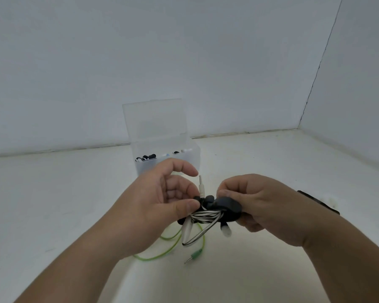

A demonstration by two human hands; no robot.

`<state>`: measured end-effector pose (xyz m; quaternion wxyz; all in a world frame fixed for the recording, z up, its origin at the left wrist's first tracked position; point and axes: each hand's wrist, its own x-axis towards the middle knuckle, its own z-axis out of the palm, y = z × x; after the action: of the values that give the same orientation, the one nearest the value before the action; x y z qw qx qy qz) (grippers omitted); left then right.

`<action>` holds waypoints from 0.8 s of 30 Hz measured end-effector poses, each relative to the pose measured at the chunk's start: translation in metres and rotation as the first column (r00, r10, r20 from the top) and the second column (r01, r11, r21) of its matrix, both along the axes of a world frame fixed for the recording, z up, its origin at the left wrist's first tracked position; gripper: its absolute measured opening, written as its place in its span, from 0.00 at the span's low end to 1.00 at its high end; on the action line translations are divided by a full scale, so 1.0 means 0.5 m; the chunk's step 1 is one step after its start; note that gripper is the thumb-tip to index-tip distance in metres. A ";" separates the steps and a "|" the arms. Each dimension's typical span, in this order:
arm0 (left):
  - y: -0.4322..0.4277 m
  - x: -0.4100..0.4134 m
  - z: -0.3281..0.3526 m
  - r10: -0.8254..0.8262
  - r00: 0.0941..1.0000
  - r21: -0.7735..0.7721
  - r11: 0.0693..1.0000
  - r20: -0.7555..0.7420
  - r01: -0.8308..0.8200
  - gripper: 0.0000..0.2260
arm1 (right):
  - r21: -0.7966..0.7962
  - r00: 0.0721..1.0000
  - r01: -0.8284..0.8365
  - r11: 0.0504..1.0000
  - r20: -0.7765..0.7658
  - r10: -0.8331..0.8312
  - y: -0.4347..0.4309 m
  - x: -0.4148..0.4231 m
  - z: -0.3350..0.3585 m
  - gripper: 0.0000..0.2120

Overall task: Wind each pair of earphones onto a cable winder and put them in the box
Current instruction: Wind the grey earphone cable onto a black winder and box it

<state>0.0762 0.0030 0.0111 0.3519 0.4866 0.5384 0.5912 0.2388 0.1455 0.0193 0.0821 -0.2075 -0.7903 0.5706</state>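
Both hands hold a black cable winder (pixel 224 207) above the table, with black-and-white striped earphones (pixel 206 215) wound around it. My left hand (pixel 162 200) pinches the winder's left end with thumb and fingers. My right hand (pixel 254 200) grips its right end. The white jack plug (pixel 201 185) sticks up between the hands. A loop of striped cable and white earbuds (pixel 225 231) hang below. The clear plastic box (pixel 193 158) stands behind with its lid up and wound earphones inside.
A green earphone cable (pixel 162 255) with its green jack plug (pixel 195 253) lies on the white table under my hands. A dark object (pixel 319 203) lies on the table just right of my right wrist. White walls meet in a corner at the back right.
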 end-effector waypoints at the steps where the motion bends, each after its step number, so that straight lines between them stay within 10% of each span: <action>1: -0.001 -0.002 0.001 0.009 1.000 0.001 1.000 0.000 -0.009 0.18 | -0.017 1.000 0.011 1.000 -0.028 -0.012 0.000 -0.001 -0.001 0.15; 16: -0.004 -0.020 -0.004 0.056 0.996 -0.008 0.998 0.068 -0.056 0.18 | -0.454 0.993 -0.104 0.885 0.005 0.119 -0.018 -0.026 -0.013 0.16; 24: -0.005 -0.021 -0.001 0.031 1.000 0.009 0.999 0.005 -0.031 0.13 | -0.426 0.999 0.053 0.903 0.013 -0.052 0.007 -0.014 -0.008 0.13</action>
<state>0.0656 0.0008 0.0107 0.3418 0.4783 0.5424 0.6002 0.2320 0.1488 0.0152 0.0499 -0.2418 -0.6410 0.7268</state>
